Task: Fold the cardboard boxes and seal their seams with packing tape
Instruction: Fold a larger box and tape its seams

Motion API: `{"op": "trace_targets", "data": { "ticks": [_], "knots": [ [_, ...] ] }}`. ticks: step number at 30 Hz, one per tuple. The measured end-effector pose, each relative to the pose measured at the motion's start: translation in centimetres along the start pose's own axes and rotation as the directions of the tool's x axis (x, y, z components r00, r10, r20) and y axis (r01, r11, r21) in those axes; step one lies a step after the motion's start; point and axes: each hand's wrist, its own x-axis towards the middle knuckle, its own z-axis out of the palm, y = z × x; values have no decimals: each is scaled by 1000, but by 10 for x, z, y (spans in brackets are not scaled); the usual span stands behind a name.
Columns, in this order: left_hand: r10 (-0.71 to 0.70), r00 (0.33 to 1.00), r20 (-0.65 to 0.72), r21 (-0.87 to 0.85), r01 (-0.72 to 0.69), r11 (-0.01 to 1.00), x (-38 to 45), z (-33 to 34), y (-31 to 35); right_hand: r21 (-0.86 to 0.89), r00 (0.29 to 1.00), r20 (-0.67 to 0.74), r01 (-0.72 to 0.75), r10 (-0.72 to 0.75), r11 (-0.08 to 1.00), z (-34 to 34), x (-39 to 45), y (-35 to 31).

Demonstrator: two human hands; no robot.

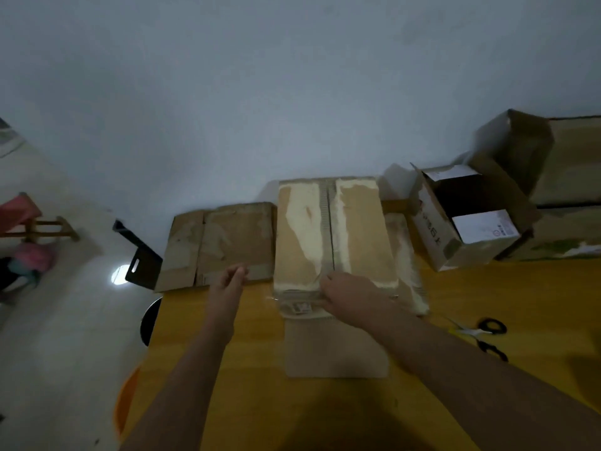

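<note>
A person's two bare forearms reach forward over a yellow worktop toward a folded cardboard box standing at its far edge against a pale wall. The right hand lies palm-down on the near top edge of the box, where the centre seam meets the front face; its fingers are spread and pressing flat over a strip of clear packing tape that shines across that edge. Its grip closes on nothing that can be seen. The left hand hovers just left of the box, over the near edge of a flattened carton, with fingertips drawn loosely together; whether they pinch a tape end cannot be told through the blur.

Cardboard items number at least five: the box under the hand, the one flattened carton to its left, a flat sheet lying in front of the box, a small open box to the right with white flaps, and larger cartons stacked behind it at the frame's right edge. Two pairs of black-handled scissors rest on the worktop at right, near the right forearm. One wooden stool stands on the pale floor at far left.
</note>
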Motion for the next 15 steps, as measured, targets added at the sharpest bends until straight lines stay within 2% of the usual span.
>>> {"op": "trace_targets", "data": {
  "ticks": [3, 6, 10, 15],
  "knots": [
    [-207, 973, 106, -53, 213, 976, -13, -9, -25, -77, 999, 0, -37, 37, 996, 3, 8, -7],
    [-272, 943, 193, -195, 309, 931, -22, -10, -36, -172, 997, 26, -61, 66, 983, -1, 16, -16],
    [-244, 940, 237, -273, 306, 912, -28, -4, -42, -296, 992, 60, -93, 115, 951, -5, 27, -29],
    [-181, 957, 225, -369, 256, 893, -29, 0, -42, -323, 967, 120, -177, 226, 930, -2, 39, -43]
  ]
}}
